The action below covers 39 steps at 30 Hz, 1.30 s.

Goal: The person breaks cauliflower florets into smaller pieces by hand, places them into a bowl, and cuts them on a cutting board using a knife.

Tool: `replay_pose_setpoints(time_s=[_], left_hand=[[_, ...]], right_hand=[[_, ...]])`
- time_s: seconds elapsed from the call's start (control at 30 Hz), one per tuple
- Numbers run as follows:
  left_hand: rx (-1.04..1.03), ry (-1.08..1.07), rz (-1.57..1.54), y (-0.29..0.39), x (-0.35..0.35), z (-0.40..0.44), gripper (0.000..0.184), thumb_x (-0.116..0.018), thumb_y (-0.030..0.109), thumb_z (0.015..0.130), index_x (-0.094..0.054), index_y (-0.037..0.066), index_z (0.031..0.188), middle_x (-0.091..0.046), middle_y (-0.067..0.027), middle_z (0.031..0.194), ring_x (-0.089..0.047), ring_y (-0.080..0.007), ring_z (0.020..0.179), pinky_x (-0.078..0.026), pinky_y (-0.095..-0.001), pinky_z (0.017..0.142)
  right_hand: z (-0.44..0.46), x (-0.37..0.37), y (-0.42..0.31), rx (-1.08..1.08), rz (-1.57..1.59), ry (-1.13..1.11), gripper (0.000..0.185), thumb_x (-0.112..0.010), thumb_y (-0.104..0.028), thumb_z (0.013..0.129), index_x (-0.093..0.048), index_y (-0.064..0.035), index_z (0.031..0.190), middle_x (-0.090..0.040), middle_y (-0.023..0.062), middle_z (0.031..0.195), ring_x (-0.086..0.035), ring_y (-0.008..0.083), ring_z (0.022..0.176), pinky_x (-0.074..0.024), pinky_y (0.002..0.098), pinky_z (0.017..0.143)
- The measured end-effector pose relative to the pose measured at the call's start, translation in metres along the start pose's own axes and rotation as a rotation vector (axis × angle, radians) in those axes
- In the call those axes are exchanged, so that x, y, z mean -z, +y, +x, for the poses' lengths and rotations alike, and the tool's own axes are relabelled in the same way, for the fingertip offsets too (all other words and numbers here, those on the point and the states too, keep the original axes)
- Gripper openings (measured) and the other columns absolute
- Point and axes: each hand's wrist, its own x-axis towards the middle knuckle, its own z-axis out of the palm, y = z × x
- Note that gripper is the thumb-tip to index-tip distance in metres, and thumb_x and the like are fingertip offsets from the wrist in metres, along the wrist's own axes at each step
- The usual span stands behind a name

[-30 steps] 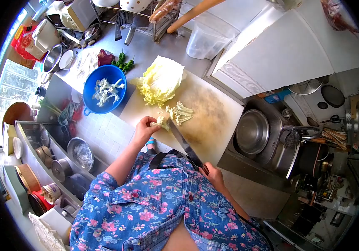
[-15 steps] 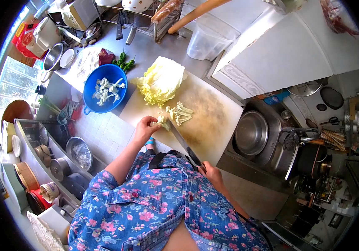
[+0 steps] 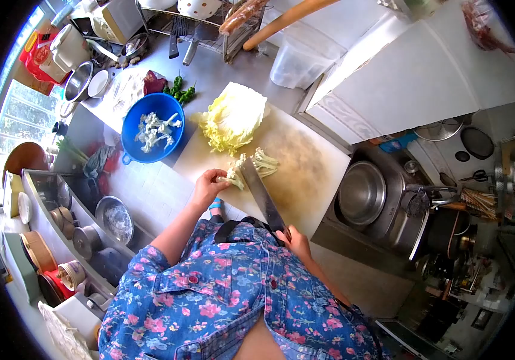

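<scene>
My left hand (image 3: 210, 182) has its fingers closed on a piece of cauliflower (image 3: 233, 178) at the near left part of the cutting board (image 3: 314, 174). In my right hand (image 3: 295, 241) is the dark handle of a broad kitchen knife (image 3: 260, 193). Its blade points away from me and lies beside the held cauliflower, on its right. Cut cauliflower stems (image 3: 265, 162) rest just beyond the blade, which partly covers them. Behind them on the board sits a pale yellow cabbage (image 3: 233, 115).
Left of the board, a blue colander (image 3: 126, 129) holds cauliflower florets (image 3: 155, 131). Green peppers (image 3: 179, 91) lie behind it. To the right, a metal basin (image 3: 361, 193) sits in the sink (image 3: 396, 223). A clear plastic bin (image 3: 296, 63) stands at the back.
The knife blade has turned flatter, showing its broad side, and its tip has moved farther from me, over the cut stems. My left hand stays at the cauliflower.
</scene>
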Motion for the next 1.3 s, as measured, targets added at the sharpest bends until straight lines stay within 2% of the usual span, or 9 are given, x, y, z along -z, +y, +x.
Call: replay_pose_setpoints(time_s=[0.23, 0.43, 0.83, 1.03, 1.23, 1.3], left_hand=[[-0.003, 0.025, 0.039, -0.009, -0.005, 0.001, 0.032, -0.075, 0.013, 0.071, -0.069, 0.006, 0.102, -0.058, -0.0088, 0.09, -0.056, -0.018, 0.078, -0.047, -0.0304, 0.072], [-0.037, 0.036, 0.05, -0.002, -0.005, -0.001, 0.031, -0.075, 0.013, 0.072, -0.069, 0.006, 0.102, -0.058, -0.0093, 0.091, -0.056, -0.0193, 0.079, -0.048, -0.0304, 0.073], [-0.066, 0.032, 0.056, -0.007, -0.006, 0.0, 0.032, -0.075, 0.01, 0.071, -0.069, 0.008, 0.103, -0.059, -0.0094, 0.094, -0.058, -0.0204, 0.083, -0.049, -0.031, 0.076], [-0.075, 0.045, 0.057, -0.005, -0.009, 0.0, 0.033, -0.075, 0.007, 0.07, -0.069, 0.01, 0.102, -0.06, -0.0082, 0.093, -0.059, -0.0197, 0.08, -0.049, -0.0301, 0.074], [-0.159, 0.087, 0.133, -0.016, -0.009, 0.004, 0.037, -0.074, 0.007, 0.069, -0.067, 0.009, 0.106, -0.062, -0.0074, 0.094, -0.059, -0.018, 0.081, -0.049, -0.0309, 0.073], [-0.066, 0.057, 0.059, -0.009, -0.007, 0.003, 0.039, -0.073, 0.006, 0.07, -0.066, 0.008, 0.108, -0.063, -0.0074, 0.096, -0.059, -0.0174, 0.083, -0.049, -0.0304, 0.073]], right_hand=[[-0.023, 0.025, -0.008, 0.08, -0.053, 0.01, 0.035, -0.064, -0.035, 0.086, -0.054, -0.0016, 0.081, -0.056, 0.0182, 0.062, -0.058, 0.0367, 0.058, -0.044, 0.0429, 0.053], [-0.033, 0.03, -0.006, 0.109, -0.079, -0.011, 0.028, -0.065, -0.03, 0.086, -0.057, -0.0031, 0.087, -0.06, 0.0177, 0.068, -0.061, 0.0346, 0.062, -0.0471, 0.0415, 0.055], [-0.031, 0.029, -0.011, 0.162, -0.17, -0.017, 0.028, -0.062, -0.032, 0.087, -0.057, -0.0043, 0.092, -0.065, 0.0164, 0.076, -0.064, 0.0352, 0.069, -0.0496, 0.0435, 0.06], [-0.028, 0.032, -0.023, 0.108, -0.301, -0.098, 0.03, -0.058, -0.032, 0.09, -0.051, -0.0034, 0.088, -0.061, 0.021, 0.07, -0.062, 0.0393, 0.067, -0.0479, 0.0471, 0.058], [-0.005, 0.003, -0.002, 0.141, -0.33, -0.03, 0.033, -0.059, -0.034, 0.088, -0.049, -0.0028, 0.085, -0.06, 0.0219, 0.067, -0.061, 0.0412, 0.066, -0.047, 0.0493, 0.058], [-0.001, -0.001, 0.004, 0.132, -0.261, 0.001, 0.034, -0.06, -0.035, 0.087, -0.051, -0.0025, 0.085, -0.06, 0.0218, 0.068, -0.062, 0.0405, 0.068, -0.0474, 0.0487, 0.059]])
